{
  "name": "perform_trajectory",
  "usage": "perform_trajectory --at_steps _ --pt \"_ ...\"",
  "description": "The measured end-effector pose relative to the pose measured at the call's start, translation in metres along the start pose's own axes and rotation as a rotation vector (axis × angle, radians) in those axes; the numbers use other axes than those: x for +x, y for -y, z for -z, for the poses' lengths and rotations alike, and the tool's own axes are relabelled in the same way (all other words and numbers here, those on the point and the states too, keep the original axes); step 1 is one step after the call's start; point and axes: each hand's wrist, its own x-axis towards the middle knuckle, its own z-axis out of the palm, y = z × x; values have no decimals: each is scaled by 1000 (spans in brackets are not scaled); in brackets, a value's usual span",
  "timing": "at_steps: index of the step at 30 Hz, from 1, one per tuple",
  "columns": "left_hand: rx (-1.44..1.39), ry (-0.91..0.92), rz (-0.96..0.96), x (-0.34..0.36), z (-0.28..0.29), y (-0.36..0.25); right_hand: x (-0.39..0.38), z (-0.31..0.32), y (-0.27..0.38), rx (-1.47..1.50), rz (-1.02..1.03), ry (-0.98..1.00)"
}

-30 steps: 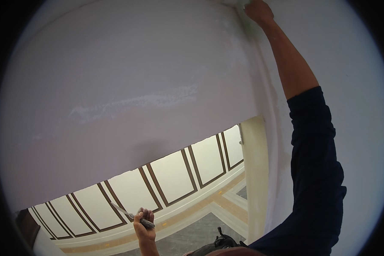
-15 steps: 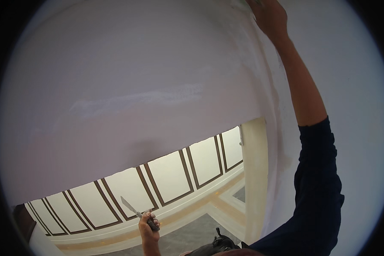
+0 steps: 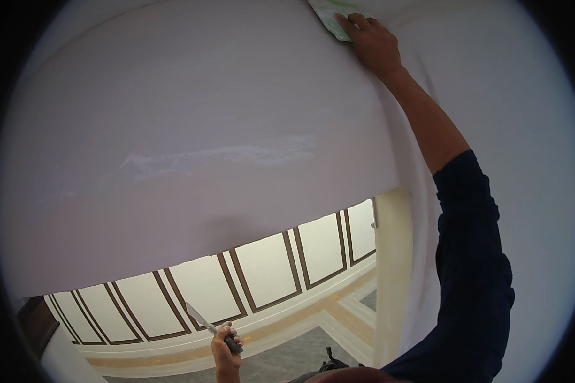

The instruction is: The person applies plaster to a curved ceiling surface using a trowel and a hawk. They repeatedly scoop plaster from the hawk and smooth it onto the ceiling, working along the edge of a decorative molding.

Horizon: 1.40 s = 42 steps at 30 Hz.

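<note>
My right hand (image 3: 375, 48) is raised high to the upper right, its fingers closed on a flat, pale green-white piece (image 3: 331, 19) pressed against the wall near a corner. Whether that piece is stiff or soft I cannot tell, and its top edge runs out of view. Low in front of me, my left hand (image 3: 226, 351) grips the dark handle of a putty knife (image 3: 199, 317). The knife's pointed blade tilts up and to the left, apart from any surface. The pale lilac wall (image 3: 204, 102) bears a whitish smeared streak (image 3: 230, 153) across its middle.
Below the wall's lower edge is an opening, with a cream post (image 3: 393, 255) at its right. Beyond it stand white wall panels (image 3: 265, 271) with dark frames, above a grey floor (image 3: 294, 351) with cream and tan bands. Something dark brown (image 3: 38, 322) stands at the left.
My right hand has shifted left, and the pale green-white piece has come further into view. The left hand still holds the knife low down. The whole view has shifted slightly.
</note>
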Motion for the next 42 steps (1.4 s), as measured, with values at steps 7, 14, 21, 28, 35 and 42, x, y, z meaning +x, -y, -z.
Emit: perform_trajectory --at_steps 7,14,21,28,35,42 --pt "33 48 19 -1 -13 -11 19 19 -8 72 -56 286" --pt "2 108 22 4 -29 -3 11 33 -13 177 -55 437" --pt "38 123 44 -2 -29 6 21 44 -94 199 -258 646" --pt "23 84 38 -13 -27 12 107 25 0 390 -212 468" --pt "25 34 6 -23 -14 11 63 97 -42 570 -322 244" --pt "15 29 19 -21 -7 13 -30 37 -46 108 -111 -18"
